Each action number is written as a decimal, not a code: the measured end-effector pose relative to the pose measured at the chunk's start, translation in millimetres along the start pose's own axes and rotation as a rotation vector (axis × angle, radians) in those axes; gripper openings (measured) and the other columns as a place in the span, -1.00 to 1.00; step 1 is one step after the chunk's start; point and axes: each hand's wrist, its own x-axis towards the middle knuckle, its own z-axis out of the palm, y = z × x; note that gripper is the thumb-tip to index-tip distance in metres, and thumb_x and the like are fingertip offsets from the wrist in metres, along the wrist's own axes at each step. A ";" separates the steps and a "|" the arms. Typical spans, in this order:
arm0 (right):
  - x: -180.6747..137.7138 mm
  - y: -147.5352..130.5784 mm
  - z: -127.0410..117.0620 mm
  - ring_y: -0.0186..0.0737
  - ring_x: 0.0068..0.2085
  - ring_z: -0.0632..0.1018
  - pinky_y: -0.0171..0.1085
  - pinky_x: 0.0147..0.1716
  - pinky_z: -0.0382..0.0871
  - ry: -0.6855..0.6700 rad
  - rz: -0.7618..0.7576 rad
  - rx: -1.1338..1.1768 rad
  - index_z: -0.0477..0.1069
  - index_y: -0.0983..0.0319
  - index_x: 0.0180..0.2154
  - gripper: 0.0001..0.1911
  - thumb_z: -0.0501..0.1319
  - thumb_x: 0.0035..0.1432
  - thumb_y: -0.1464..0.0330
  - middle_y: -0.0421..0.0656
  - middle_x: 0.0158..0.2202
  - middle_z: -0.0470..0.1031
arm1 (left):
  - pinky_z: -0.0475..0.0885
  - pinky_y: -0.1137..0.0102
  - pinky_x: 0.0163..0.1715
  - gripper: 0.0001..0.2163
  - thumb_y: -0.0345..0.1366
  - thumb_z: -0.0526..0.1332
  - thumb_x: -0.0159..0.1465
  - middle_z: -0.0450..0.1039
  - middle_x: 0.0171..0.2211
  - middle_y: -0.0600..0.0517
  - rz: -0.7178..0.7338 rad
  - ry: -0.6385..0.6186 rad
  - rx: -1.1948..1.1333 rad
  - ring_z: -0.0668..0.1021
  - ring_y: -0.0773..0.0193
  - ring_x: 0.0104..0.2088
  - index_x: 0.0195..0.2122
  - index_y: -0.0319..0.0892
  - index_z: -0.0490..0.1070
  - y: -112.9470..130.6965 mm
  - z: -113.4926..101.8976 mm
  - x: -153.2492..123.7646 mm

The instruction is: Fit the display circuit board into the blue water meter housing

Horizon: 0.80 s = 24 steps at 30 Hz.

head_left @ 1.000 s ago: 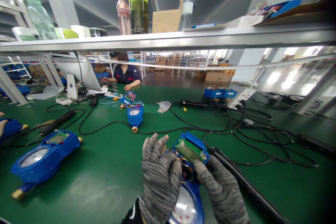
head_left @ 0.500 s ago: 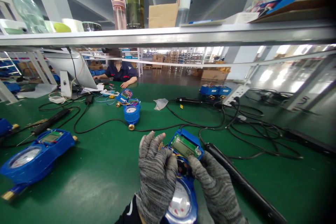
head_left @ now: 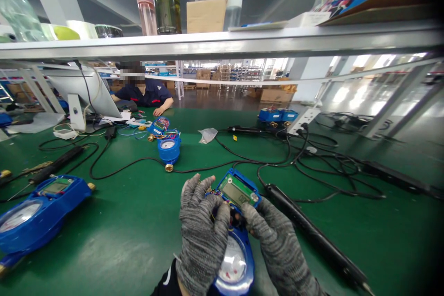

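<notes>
Two knitted work gloves, mottled grey and black, ribbed weave all over. Left grip at about 6 o'clock in the view, covered to the fingertips, knit looking slightly looser at the fingers. Right grip at about 5 o'clock, same speckled yarn. Below the left glove's cuff, a dark sleeve edge with a white stripe.

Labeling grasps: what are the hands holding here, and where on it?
Both hands grip the blue water meter on the green bench. Left hand clasps its left side over the open middle; right hand holds the right side, fingers below the display module.
</notes>
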 end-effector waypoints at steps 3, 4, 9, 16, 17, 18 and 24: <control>-0.5 4.1 1.3 0.10 -0.18 0.62 -0.06 -0.15 0.58 -0.003 0.031 0.026 0.59 0.22 -0.14 -0.63 0.33 0.17 0.08 -0.01 -0.18 0.60 | 0.29 -0.22 0.21 -0.90 -0.40 0.19 0.31 0.44 0.11 -0.01 -0.015 -0.001 -0.036 0.30 -0.03 0.26 -0.31 -0.13 0.49 -2.4 -0.8 0.9; -0.1 3.9 1.4 0.09 -0.18 0.61 -0.07 -0.15 0.58 -0.007 0.035 0.038 0.59 0.22 -0.14 -0.63 0.34 0.16 0.09 -0.01 -0.18 0.60 | 0.28 -0.23 0.21 -0.91 -0.39 0.20 0.31 0.45 0.10 -0.01 -0.014 0.001 -0.045 0.31 -0.03 0.25 -0.31 -0.13 0.50 -3.0 -1.3 1.2; 3.8 -3.0 -0.6 -0.05 -0.31 0.61 -0.14 -0.17 0.58 -0.045 0.055 0.159 0.61 0.22 -0.21 -0.74 0.33 0.15 0.19 -0.10 -0.31 0.61 | 0.24 -0.26 0.22 -0.91 -0.40 0.22 0.31 0.46 0.11 0.03 0.004 -0.019 -0.093 0.33 0.00 0.24 -0.27 -0.08 0.50 -3.5 -3.5 2.9; 4.7 -6.2 -3.7 0.02 -0.18 0.60 -0.09 -0.11 0.55 -0.044 0.097 0.135 0.61 0.25 -0.12 -0.64 0.33 0.16 0.13 -0.02 -0.16 0.60 | 0.25 -0.24 0.22 -0.91 -0.40 0.23 0.31 0.44 0.12 0.02 0.008 -0.045 -0.120 0.34 0.02 0.25 -0.25 -0.08 0.50 -4.0 -4.3 3.3; 4.6 -6.0 -3.8 0.03 -0.18 0.60 -0.09 -0.12 0.56 -0.038 0.091 0.121 0.62 0.24 -0.14 -0.63 0.33 0.16 0.12 -0.01 -0.16 0.60 | 0.26 -0.23 0.22 -0.92 -0.40 0.23 0.30 0.44 0.13 0.01 -0.002 -0.047 -0.124 0.34 0.01 0.25 -0.27 -0.08 0.50 -4.4 -4.2 3.3; 4.6 -5.7 -3.8 0.03 -0.18 0.61 -0.08 -0.13 0.56 -0.032 0.086 0.107 0.62 0.24 -0.15 -0.63 0.33 0.16 0.10 -0.01 -0.16 0.60 | 0.28 -0.21 0.22 -0.92 -0.40 0.24 0.30 0.43 0.13 0.00 -0.013 -0.050 -0.132 0.33 0.01 0.25 -0.28 -0.09 0.50 -4.8 -4.1 3.4; 2.7 1.1 -2.1 0.05 -0.18 0.61 -0.01 -0.08 0.54 -0.005 0.040 0.083 0.60 0.22 -0.14 -0.67 0.32 0.17 0.14 -0.02 -0.18 0.61 | 0.25 -0.19 0.23 -0.94 -0.41 0.25 0.28 0.42 0.13 -0.01 0.056 -0.026 -0.046 0.33 -0.01 0.25 -0.30 -0.11 0.47 -4.6 -6.4 5.8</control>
